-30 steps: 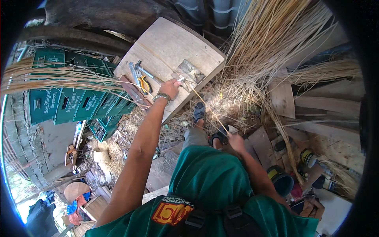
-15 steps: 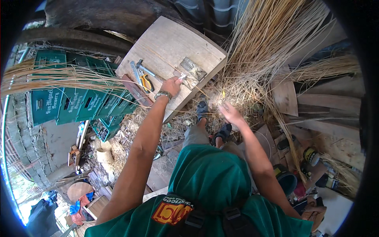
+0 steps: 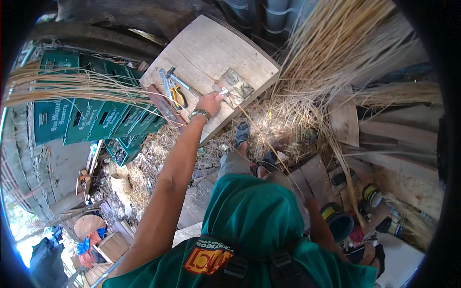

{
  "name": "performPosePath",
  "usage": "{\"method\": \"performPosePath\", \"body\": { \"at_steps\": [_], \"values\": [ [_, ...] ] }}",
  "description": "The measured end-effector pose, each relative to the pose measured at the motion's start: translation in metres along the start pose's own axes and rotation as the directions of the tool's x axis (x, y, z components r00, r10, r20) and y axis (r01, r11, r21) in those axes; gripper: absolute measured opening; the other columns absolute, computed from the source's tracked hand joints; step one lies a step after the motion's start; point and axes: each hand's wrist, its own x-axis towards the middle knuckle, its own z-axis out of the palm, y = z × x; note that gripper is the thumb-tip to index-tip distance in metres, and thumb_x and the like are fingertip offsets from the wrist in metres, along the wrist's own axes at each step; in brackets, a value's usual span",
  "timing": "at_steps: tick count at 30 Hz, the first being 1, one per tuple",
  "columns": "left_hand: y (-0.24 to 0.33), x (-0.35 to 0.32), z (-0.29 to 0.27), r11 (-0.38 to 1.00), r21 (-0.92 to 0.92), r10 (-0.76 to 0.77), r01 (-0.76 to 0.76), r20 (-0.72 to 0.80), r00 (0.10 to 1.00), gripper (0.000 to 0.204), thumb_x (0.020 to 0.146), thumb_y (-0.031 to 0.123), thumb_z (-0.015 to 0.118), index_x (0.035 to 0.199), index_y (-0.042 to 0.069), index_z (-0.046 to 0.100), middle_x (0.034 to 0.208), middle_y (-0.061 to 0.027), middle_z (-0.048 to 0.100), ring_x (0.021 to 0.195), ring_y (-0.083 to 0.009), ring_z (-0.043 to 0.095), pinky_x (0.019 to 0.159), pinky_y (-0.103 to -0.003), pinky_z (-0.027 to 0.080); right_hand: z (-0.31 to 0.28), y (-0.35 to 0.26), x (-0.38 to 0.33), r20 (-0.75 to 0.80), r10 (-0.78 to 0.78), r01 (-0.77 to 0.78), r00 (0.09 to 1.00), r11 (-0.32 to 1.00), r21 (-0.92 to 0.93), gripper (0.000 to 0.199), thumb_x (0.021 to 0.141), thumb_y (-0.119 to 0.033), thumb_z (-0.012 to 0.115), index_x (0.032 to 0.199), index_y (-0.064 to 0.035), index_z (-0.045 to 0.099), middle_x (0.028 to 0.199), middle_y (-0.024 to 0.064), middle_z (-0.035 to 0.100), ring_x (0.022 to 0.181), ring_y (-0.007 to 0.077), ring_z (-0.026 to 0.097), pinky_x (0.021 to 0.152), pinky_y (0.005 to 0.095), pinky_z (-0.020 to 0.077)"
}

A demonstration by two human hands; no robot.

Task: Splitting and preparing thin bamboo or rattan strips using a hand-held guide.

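Note:
My left hand [image 3: 210,102], with a watch on its wrist, reaches out to a pale wooden board [image 3: 211,43]. Its fingers are pinched on the end of a thin cane strand [image 3: 269,149], right beside a small metal block [image 3: 238,84] fixed to the board. The strand runs back from there toward my lap. My right hand [image 3: 312,204] is low, just right of my green hood, drawn back and closed on the strand's near part. Its fingers are mostly hidden by the hood.
Yellow-handled pliers [image 3: 178,96] and other hand tools lie on the board. Green plastic crates [image 3: 96,115] stand on the left with loose cane over them. A large cane bundle [image 3: 331,57] fans out ahead. My sandalled feet [image 3: 242,132], wooden planks [image 3: 384,129] and a dark bucket [image 3: 338,223] are below.
My right hand went forward along the strand toward the board, then pulled back low to my right side. My left hand stayed at the metal block.

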Motion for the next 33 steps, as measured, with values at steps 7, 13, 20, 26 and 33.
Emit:
{"method": "performPosePath", "body": {
  "at_steps": [7, 13, 20, 26, 33],
  "values": [
    [0.001, -0.004, 0.005, 0.998, 0.036, 0.06, -0.059, -0.042, 0.997, 0.034, 0.091, 0.038, 0.049, 0.098, 0.007, 0.064, 0.098, -0.0243, 0.063, 0.094, -0.0446, 0.059, 0.083, -0.05, 0.047, -0.03, -0.001, 0.034, 0.298, 0.175, -0.257, 0.939, 0.929, 0.267, 0.077, 0.082, -0.061, 0.056, 0.135, -0.0066, 0.046, 0.133, 0.0196, 0.049, 0.123, 0.0359, 0.048, 0.101, 0.0455, 0.0401],
    [0.016, -0.006, 0.002, 0.998, -0.042, 0.044, -0.044, -0.016, 0.999, 0.034, 0.09, 0.037, 0.05, 0.099, 0.008, 0.064, 0.098, -0.0246, 0.063, 0.096, -0.0434, 0.059, 0.084, -0.048, 0.047, -0.297, -0.197, 0.123, -0.321, -0.319, 0.444, 0.892, 0.481, 0.756, 0.094, 0.083, -0.059, 0.06, 0.142, 0.0059, 0.028, 0.129, 0.0208, 0.053, 0.092, 0.0273, 0.063, 0.082, 0.0366, 0.0505],
    [0.001, -0.005, -0.003, 1.0, 0.013, 0.018, -0.018, -0.004, 1.0, 0.034, 0.09, 0.038, 0.051, 0.101, 0.009, 0.064, 0.101, -0.0247, 0.063, 0.098, -0.0425, 0.059, 0.086, -0.048, 0.046, -0.43, -0.304, 0.09, -0.262, -0.407, 0.463, 0.875, 0.55, 0.695, 0.037, 0.097, -0.035, 0.044, 0.106, -0.0024, 0.06, 0.096, 0.0182, 0.064, 0.073, 0.0314, 0.061, 0.071, 0.0446, 0.0485],
    [-0.002, -0.003, -0.003, 1.0, 0.002, 0.007, -0.007, -0.065, 0.998, 0.034, 0.09, 0.038, 0.051, 0.1, 0.008, 0.065, 0.098, -0.0238, 0.064, 0.097, -0.0429, 0.059, 0.085, -0.048, 0.046, -0.145, -0.149, 0.095, -0.308, -0.028, 0.173, 0.951, 0.874, 0.454, 0.037, 0.088, -0.038, 0.049, 0.085, -0.0047, 0.065, 0.087, 0.0201, 0.065, 0.084, 0.0391, 0.062, 0.073, 0.0493, 0.0481],
    [-0.004, -0.014, -0.008, 0.998, 0.053, 0.048, -0.046, -0.053, 0.997, 0.038, 0.092, 0.041, 0.048, 0.102, 0.007, 0.064, 0.098, -0.0247, 0.064, 0.096, -0.0434, 0.06, 0.084, -0.049, 0.047, 0.091, 0.115, -0.169, 0.438, 0.19, -0.214, 0.879, 0.977, 0.005, 0.042, 0.09, -0.035, 0.046, 0.122, -0.0118, 0.061, 0.127, 0.0153, 0.057, 0.118, 0.0311, 0.055, 0.099, 0.0395, 0.0429]
  ]
}}
